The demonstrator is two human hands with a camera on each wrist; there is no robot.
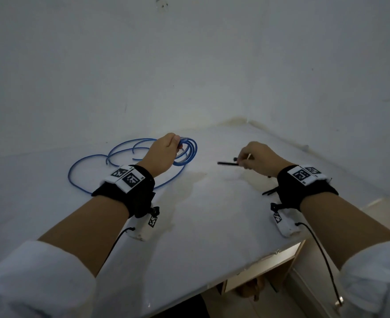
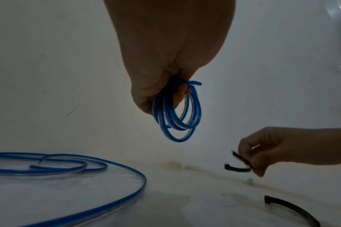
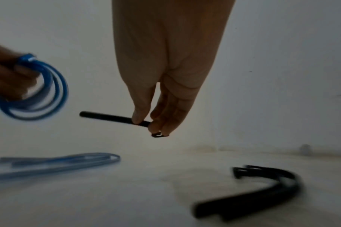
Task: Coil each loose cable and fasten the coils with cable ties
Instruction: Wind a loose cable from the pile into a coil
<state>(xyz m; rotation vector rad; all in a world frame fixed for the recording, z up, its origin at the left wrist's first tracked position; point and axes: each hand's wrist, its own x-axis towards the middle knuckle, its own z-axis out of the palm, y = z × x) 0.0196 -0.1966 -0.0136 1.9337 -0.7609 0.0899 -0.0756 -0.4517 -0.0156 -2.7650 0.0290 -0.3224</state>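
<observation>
The left hand gripped a blue coil at centre frame; the right hand pinched a black tie. A loosened grip could let the loops spring apart before the tie went round.

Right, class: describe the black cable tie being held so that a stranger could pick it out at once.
Start at the white table and find the right hand raised above it. Pinched in its grip is a thin black plastic cable tie. Unlike the curved black ties lying on the table, it is lifted and pokes out straight towards the blue cable coil.
</observation>
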